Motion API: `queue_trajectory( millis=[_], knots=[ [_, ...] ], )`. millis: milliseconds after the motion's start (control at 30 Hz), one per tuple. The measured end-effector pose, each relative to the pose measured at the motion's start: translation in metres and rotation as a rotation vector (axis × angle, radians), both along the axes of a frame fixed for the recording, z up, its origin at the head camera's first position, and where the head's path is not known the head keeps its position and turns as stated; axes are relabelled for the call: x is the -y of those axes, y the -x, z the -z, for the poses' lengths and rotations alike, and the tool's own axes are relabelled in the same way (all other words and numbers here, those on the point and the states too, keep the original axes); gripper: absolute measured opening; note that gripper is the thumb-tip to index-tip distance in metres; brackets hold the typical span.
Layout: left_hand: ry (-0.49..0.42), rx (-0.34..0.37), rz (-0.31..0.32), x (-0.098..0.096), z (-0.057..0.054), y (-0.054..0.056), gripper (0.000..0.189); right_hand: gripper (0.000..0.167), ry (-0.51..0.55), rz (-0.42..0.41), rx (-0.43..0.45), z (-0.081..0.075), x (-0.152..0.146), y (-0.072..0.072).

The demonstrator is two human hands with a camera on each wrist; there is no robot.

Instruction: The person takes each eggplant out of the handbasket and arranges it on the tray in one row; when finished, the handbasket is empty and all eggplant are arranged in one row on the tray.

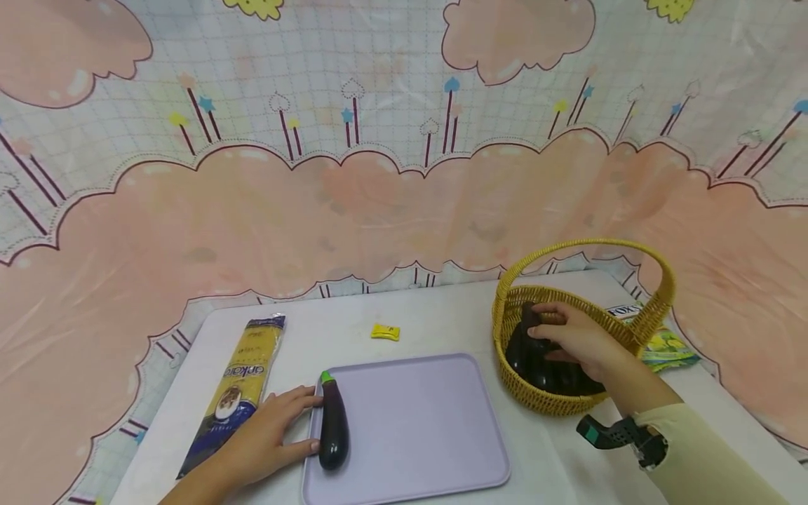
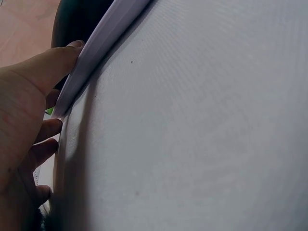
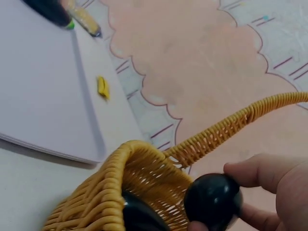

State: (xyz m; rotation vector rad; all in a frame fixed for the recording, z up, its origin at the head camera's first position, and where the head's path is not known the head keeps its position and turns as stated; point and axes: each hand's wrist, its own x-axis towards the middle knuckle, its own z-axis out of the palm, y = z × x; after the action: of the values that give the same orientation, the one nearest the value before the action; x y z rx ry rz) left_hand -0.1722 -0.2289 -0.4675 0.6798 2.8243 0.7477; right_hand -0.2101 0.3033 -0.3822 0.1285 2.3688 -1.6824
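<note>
Head view, basket: On the right of the worktop [image 1: 328, 322], my right hand [image 1: 577, 340] grips a dark eggplant [image 1: 529, 319] inside the wicker basket [image 1: 536, 401], over more eggplants [image 1: 549, 377].
Head view, tray: My left hand [image 1: 271, 438] grips nothing that I can see; its fingers are loosely spread at the left edge of the lilac tray [image 1: 429, 421], by the green-capped eggplant [image 1: 334, 428] lying there.
Head view, step: I judge that I am taking an eggplant out, with one set on the tray.
Left wrist view, rim: My thumb tip lies against the tray's rim, perhaps steadying it.
Right wrist view, grip: My thumb and fingers pinch the eggplant, its rounded end showing.
Right wrist view, next move: I think it calls for a firm hold, clearing the basket's handle [image 1: 583, 242], then going left to the tray's bare part.
</note>
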Motion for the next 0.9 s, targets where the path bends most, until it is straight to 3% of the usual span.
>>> queue_trajectory(
  millis=[467,900],
  knots=[
    [0.002,0.010,-0.007,-0.001,-0.002,0.001,0.072,0.070,0.069,-0.021,-0.072,-0.001,0.001,-0.026],
    [0.005,0.013,-0.021,0.001,0.002,0.002,0.074,0.069,0.139,-0.002,-0.049,-0.003,0.009,-0.060]
  ],
)
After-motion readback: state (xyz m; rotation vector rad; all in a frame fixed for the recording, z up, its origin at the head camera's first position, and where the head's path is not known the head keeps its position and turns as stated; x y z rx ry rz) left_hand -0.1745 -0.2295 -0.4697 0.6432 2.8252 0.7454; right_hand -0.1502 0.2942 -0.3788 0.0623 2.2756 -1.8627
